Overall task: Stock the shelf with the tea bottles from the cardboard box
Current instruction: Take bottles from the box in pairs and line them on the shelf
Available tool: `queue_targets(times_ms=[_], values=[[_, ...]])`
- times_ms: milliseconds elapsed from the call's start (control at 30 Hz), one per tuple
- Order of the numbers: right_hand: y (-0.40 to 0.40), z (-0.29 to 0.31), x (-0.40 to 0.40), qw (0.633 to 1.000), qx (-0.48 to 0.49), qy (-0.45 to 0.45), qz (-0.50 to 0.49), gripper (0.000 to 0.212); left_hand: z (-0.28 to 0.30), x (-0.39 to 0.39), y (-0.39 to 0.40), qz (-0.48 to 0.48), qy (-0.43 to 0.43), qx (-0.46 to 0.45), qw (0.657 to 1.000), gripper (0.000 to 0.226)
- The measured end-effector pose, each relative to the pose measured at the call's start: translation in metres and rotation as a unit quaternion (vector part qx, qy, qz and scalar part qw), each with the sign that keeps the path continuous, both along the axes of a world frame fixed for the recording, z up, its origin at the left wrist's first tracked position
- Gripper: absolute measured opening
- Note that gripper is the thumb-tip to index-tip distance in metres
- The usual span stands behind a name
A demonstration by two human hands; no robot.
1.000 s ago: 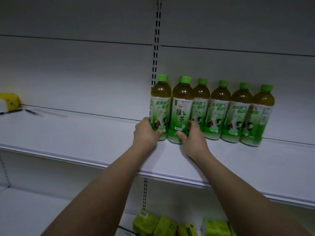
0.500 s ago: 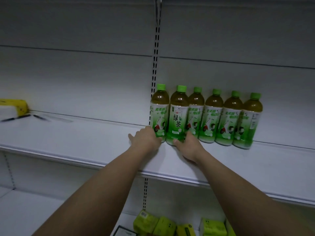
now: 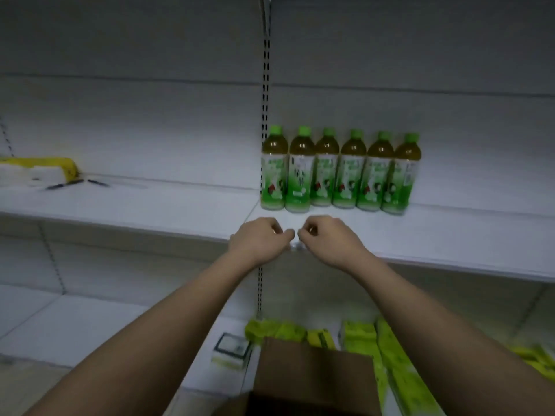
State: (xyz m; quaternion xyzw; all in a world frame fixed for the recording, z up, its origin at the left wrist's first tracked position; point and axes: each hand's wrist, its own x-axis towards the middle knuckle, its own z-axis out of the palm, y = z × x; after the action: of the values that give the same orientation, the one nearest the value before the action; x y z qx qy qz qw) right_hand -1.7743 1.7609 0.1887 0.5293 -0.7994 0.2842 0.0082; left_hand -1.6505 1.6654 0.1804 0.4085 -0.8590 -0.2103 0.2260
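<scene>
Scene: a person stands facing a white shelf (image 3: 126, 211) in dim light, both bare arms reaching forward over its front edge.
Tea bottles: six tea bottles (image 3: 339, 171) stand upright in a touching row at the back of the shelf, just right of the slotted upright (image 3: 265, 94), green caps up, labels facing out.
Left hand: the left hand (image 3: 256, 240) hovers above the shelf's front lip, fingers loosely curled, its grip empty.
Right hand: the right hand (image 3: 329, 240) hangs just beside it, knuckles almost meeting, fingers likewise slack and holding nothing.
Cardboard box: the cardboard box (image 3: 312, 376) sits low in front of the person, flap raised; its contents are not visible.
Lower shelf: yellow-green packets (image 3: 387, 349) and a small white carton (image 3: 231, 349) lie below.
Far left: a yellow-and-white object (image 3: 39, 171) rests on the same shelf, well apart from the row.
Handling: full bottles are probably fairly heavy and stiff, with slick plastic labels; thin walls may give if squeezed.
Where to take hold: likely around the labelled waist, or at the shoulder under the cap, one per hand.
Risk: a nudged bottle could topple its neighbours.
</scene>
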Motion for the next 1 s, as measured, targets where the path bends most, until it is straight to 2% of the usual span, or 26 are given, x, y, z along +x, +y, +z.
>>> queue_targets(times_ms=[100,200,367,433,500,567,633,700,767,900,967,1000], values=[[0.039,-0.031,0.017,0.999,-0.035,0.005,0.019,0.024,-0.031,0.022,0.032,-0.024,0.043,0.026,0.998,0.024],[0.068,-0.077,0.022,0.999,-0.016,-0.044,0.000,0.027,-0.079,0.039,0.060,-0.017,0.027,0.071,0.997,0.024],[0.100,-0.186,0.022,0.984,0.072,-0.162,-0.033,0.024,-0.180,0.052,0.092,0.009,-0.077,0.149,0.986,0.028],[0.111,-0.224,0.024,0.974,0.113,-0.192,-0.032,0.035,-0.217,0.055,0.100,0.015,-0.105,0.182,0.977,0.035],[0.121,-0.258,0.027,0.966,0.146,-0.214,-0.023,0.042,-0.251,0.058,0.107,0.009,-0.133,0.207,0.969,0.031],[0.129,-0.288,0.030,0.953,0.183,-0.239,-0.019,0.039,-0.282,0.059,0.114,0.003,-0.155,0.216,0.964,0.029],[0.137,-0.316,0.033,0.937,0.224,-0.266,-0.019,0.032,-0.312,0.062,0.120,0.017,-0.138,0.240,0.961,0.020],[0.145,-0.343,0.035,0.922,0.258,-0.288,-0.026,0.028,-0.343,0.067,0.128,0.041,-0.100,0.346,0.932,0.022],[0.154,-0.370,0.034,0.911,0.282,-0.299,-0.035,0.029,-0.373,0.076,0.136,0.076,-0.099,0.446,0.886,0.019],[0.160,-0.414,0.028,0.880,0.360,-0.307,-0.046,0.029,-0.418,0.080,0.138,0.140,-0.110,0.534,0.826,0.031],[0.153,-0.430,0.024,0.870,0.375,-0.318,-0.047,0.027,-0.429,0.071,0.134,0.171,-0.069,0.587,0.788,0.030],[0.147,-0.437,0.021,0.867,0.381,-0.320,-0.043,0.025,-0.433,0.065,0.131,0.198,-0.039,0.621,0.757,0.028]])
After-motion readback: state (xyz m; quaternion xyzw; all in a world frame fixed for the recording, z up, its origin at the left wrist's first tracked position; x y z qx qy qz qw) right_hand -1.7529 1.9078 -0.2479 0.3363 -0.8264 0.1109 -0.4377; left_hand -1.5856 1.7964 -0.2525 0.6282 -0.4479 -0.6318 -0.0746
